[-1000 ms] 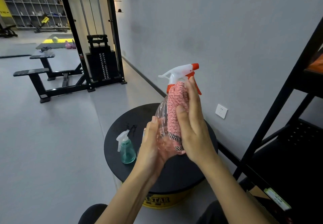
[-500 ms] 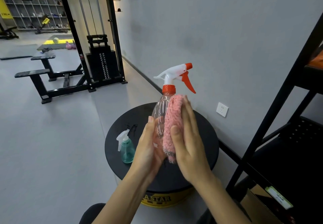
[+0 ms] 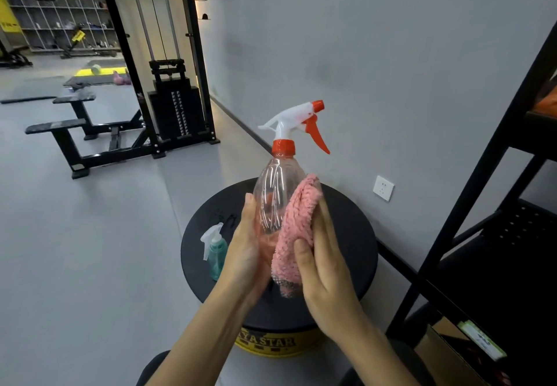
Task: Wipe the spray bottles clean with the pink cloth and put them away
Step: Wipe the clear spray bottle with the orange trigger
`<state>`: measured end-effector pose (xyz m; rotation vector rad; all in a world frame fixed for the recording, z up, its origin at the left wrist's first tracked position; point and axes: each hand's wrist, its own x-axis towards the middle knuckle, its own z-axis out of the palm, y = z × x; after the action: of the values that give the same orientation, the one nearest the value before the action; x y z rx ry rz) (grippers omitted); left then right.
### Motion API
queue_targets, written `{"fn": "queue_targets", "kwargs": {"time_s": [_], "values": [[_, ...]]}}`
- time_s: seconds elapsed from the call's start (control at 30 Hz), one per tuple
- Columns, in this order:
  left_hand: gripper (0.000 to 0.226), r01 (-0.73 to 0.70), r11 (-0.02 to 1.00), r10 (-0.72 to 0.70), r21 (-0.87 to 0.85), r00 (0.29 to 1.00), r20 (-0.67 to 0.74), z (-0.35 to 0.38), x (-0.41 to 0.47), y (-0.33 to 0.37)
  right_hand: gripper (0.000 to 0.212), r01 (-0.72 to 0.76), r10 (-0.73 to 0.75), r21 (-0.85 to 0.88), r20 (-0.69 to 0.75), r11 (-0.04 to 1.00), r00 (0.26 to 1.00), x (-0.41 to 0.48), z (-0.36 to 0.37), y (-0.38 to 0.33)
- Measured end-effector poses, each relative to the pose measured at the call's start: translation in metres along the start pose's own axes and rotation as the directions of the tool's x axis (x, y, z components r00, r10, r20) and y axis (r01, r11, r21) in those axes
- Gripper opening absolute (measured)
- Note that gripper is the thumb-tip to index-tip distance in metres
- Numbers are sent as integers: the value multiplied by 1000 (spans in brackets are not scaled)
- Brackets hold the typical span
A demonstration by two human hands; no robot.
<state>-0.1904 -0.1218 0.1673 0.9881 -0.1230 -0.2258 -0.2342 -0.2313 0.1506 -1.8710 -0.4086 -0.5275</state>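
The left hand (image 3: 244, 256) grips the lower body of the clear spray bottle (image 3: 272, 192), thumb lying up its left side, and holds it upright in the air above the round black stool top (image 3: 355, 250); its white and orange trigger head points right. The right hand (image 3: 325, 268) clasps the pink cloth (image 3: 297, 229) between a straight thumb and straight fingers and presses it flat against the bottle's right side, below the shoulder. A small teal spray bottle (image 3: 217, 250) stands upright near the left edge of the surface. A wall socket (image 3: 383, 188) sits on the grey wall behind, and a black rack (image 3: 482, 174) stands to the right
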Motion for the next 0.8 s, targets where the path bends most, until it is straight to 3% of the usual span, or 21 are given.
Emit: {"fn": "queue_targets", "kwargs": {"time_s": [0.23, 0.37, 0.47, 0.6, 0.7, 0.8], "values": [[67, 146, 989, -143, -35, 987, 80, 4, -5, -11, 57, -107, 108, 111, -7, 988, 994, 41, -24, -8], [66, 65, 998, -68, 28, 993, 102, 1, 2, -4, 64, -147, 152, 174, -15, 974, 988, 24, -19, -2], [93, 10, 989, -33, 150, 988, 151, -4, 6, -1, 70, -162, 168, 194, -14, 967, 986, 7, -10, 4], [115, 15, 992, -31, 128, 992, 123, -7, 8, -4, 67, -148, 158, 192, -38, 970, 987, -4, -3, 4], [105, 36, 997, -47, 71, 987, 154, -10, 4, -13, 62, -131, 141, 183, -47, 974, 989, 12, -13, 1], [81, 69, 997, -72, 24, 980, 185, -7, 0, -20, 49, -171, 181, 196, -38, 966, 983, 33, -26, -4]]}}
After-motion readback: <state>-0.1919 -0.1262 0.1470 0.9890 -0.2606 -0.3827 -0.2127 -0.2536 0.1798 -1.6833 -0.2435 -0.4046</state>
